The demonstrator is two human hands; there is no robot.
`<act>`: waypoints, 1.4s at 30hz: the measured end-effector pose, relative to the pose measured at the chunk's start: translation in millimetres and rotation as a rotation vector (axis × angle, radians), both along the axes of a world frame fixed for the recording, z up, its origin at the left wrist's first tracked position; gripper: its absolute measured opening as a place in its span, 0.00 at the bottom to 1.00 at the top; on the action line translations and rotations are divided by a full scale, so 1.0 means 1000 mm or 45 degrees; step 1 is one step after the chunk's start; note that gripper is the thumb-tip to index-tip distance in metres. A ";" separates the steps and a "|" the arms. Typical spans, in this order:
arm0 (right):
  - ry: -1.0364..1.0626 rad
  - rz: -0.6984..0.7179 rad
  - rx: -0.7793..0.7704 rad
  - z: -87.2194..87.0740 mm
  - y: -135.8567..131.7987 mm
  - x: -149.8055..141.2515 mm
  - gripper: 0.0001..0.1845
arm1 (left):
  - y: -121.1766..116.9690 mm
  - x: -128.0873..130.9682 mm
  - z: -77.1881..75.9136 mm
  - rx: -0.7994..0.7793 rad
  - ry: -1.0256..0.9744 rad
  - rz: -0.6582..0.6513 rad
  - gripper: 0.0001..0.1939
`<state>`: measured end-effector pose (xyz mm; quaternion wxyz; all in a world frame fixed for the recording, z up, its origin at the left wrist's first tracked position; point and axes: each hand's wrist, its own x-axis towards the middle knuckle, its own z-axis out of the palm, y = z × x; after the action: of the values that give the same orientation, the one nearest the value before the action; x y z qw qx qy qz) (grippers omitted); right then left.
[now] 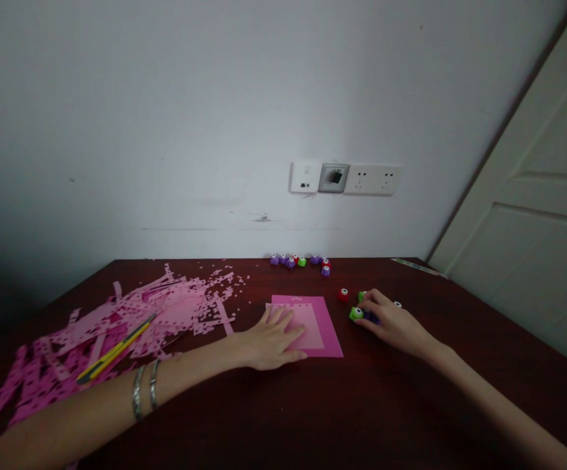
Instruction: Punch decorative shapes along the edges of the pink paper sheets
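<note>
My left hand point(274, 341) lies flat with fingers spread on a light pink sheet of paper point(311, 331). That sheet has small punched holes along its top edge and rests on a larger, darker pink sheet point(331, 336). To the right of the papers, my right hand point(395, 323) is closed with thumb and fingertips around a small green craft punch point(356, 314). Another green punch point(362, 296) and a purple one, mostly hidden, are right by its fingers. A red punch point(343, 294) stands a little to the left.
Pink punched paper strips point(166, 313) and tiny cut-outs cover the table's left side, with a yellow utility knife point(117, 349) on top. Several purple, red and green punches point(290, 262) line the wall. A patterned strip point(417, 266) lies at the back right. Sockets point(368, 180) are on the wall.
</note>
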<state>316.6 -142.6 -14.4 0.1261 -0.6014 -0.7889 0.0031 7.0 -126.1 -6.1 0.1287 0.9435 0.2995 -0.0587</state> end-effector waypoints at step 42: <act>0.113 -0.129 -0.193 0.021 0.165 -0.007 0.11 | 0.193 0.084 -0.033 -0.029 -0.694 0.262 0.16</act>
<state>309.7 22.6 6.8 0.1149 -0.6475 -0.7488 0.0832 91.0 67.3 -39.5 0.2201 0.8878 0.3473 0.2068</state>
